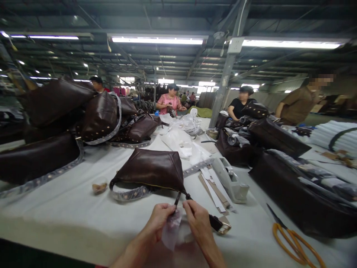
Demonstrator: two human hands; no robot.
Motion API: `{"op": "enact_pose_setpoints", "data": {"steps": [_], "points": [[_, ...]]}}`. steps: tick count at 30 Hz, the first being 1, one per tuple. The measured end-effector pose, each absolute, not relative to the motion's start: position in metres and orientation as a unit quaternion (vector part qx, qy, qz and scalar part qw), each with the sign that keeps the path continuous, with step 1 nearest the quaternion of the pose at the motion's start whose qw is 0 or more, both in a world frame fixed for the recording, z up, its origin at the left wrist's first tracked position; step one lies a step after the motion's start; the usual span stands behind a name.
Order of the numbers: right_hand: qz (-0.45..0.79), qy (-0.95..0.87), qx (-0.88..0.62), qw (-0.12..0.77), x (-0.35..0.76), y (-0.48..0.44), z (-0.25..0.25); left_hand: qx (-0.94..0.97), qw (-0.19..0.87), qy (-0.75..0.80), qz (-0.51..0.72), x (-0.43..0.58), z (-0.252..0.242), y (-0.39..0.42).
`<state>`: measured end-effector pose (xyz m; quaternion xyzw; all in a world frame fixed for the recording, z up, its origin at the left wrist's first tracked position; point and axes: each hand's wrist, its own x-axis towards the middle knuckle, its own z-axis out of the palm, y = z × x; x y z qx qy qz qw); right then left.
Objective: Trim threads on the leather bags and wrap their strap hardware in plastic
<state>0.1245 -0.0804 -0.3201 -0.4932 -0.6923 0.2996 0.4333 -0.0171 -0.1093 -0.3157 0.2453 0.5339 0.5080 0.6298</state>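
A dark brown leather handbag (153,167) lies on the white-covered table before me. A narrow dark leather tab (177,198) hangs from the bag's near right corner, at the end of the zipper. My left hand (158,219) pinches this tab between thumb and fingers, together with a clear plastic film (171,234) that hangs below. Close by on the right, my right hand (199,217) is closed in a pinch; whatever lies in its fingertips is hidden. Past that hand shows a strap end with a gold buckle (224,226). A plastic-wrapped studded strap (131,194) loops along the bag's near left side.
A grey tape dispenser (231,182) stands beside paper strips (213,186). Orange-handled scissors (292,242) lie at the near right. Brown bags (97,115) are piled left, others (301,193) right. Crumpled white wrapping (181,139) lies beyond. A person in pink (169,99) works across the table.
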Motion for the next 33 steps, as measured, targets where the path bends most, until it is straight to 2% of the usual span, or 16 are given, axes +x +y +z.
{"op": "enact_pose_setpoints", "data": {"steps": [3,5,8,10,16,24,33], "points": [[0.087,-0.795,-0.451,0.396,0.137,-0.068,-0.3,0.245,0.645,0.532,0.49,-0.022,-0.314,-0.105],[0.039,-0.841,-0.427,0.33,0.141,-0.055,-0.293,0.241,0.653,0.533,0.482,-0.024,-0.312,-0.104],[0.085,-0.881,-0.405,0.229,0.141,-0.038,-0.295,0.235,0.656,0.538,0.475,-0.025,-0.312,-0.103],[0.119,-0.889,-0.393,0.204,0.141,-0.031,-0.301,0.238,0.656,0.538,0.473,-0.026,-0.313,-0.101],[0.172,-0.892,-0.352,0.223,0.146,-0.026,-0.306,0.233,0.642,0.536,0.497,-0.021,-0.321,-0.082],[0.242,-0.89,-0.294,0.251,0.152,-0.021,-0.3,0.24,0.57,0.557,0.553,-0.016,-0.327,-0.057],[0.224,-0.88,-0.329,0.259,0.152,-0.018,-0.299,0.214,0.579,0.547,0.566,-0.004,-0.336,-0.054]]}}
